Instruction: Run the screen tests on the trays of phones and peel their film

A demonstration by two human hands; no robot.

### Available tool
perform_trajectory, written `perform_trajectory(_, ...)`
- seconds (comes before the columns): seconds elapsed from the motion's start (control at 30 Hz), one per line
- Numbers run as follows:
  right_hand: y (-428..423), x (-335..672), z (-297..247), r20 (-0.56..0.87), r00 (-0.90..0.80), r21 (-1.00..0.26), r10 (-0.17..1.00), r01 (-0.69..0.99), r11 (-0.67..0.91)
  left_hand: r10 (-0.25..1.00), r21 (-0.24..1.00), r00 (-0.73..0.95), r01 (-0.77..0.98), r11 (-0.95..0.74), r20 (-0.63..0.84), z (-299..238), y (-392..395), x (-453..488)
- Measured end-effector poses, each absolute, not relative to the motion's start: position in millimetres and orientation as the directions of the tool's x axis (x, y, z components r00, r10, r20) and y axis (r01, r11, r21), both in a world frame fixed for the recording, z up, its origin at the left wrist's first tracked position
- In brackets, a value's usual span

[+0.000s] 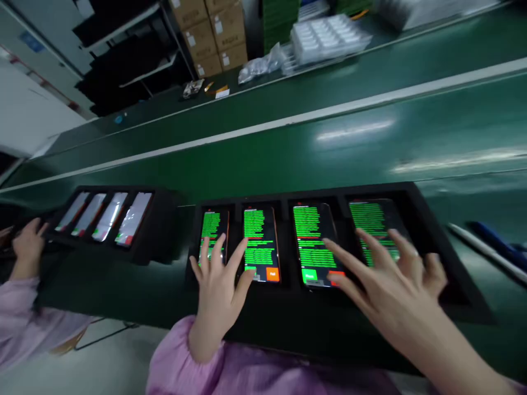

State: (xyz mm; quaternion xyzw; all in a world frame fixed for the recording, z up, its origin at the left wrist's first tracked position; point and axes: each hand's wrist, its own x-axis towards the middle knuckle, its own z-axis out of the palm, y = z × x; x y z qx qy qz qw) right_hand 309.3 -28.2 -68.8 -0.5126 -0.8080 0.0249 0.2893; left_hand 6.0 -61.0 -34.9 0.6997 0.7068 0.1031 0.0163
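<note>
A black tray [444,299] in front of me holds several phones side by side, their screens lit with green text. My left hand [218,288] is open, fingers spread over the lower part of the leftmost phone [214,225] and the edge of the second phone [260,241]. My right hand [391,288] is open too, fingers stretched across the bottom of the third phone [310,241] and over the fourth phone [370,216]. Neither hand holds anything. Green and orange buttons show at the phones' lower ends.
To the left, a second black tray [160,241] carries several phones, and a co-worker's hand [27,241] in a pink sleeve rests by it. A green conveyor belt [329,148] runs behind. Cardboard boxes [214,35] and white stacked trays [327,35] stand beyond.
</note>
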Motion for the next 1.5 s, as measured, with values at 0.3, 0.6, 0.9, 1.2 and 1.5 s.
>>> perform_trajectory(0.3,-69.3,304.1,-52.0,0.459,-0.356,-0.203,0.814,0.850,0.486,0.953,0.098,0.171,0.975,-0.200,0.251,-62.0,-112.0,-37.3)
perform_trajectory(0.6,-84.7,349.0,-55.5,0.455,-0.148,-0.196,0.878,0.945,0.261,0.918,0.128,-0.043,0.992,-0.009,0.394,-61.0,-114.8,-89.1)
perform_trajectory(0.9,-88.4,289.7,-61.7,0.285,-0.170,-0.051,0.943,0.980,0.193,0.996,0.056,-0.048,0.997,0.043,0.076,-48.4,-105.7,-0.7)
perform_trajectory(1.2,-16.6,280.7,-67.8,0.273,-0.114,-0.070,0.955,0.988,0.138,0.988,0.081,-0.131,0.987,0.138,-0.081,-38.2,-15.0,20.3)
perform_trajectory(1.5,-16.2,331.6,-41.4,0.398,-0.155,-0.324,0.904,0.898,0.296,0.964,0.255,-0.144,0.963,0.085,0.222,-28.0,-30.0,-20.4)
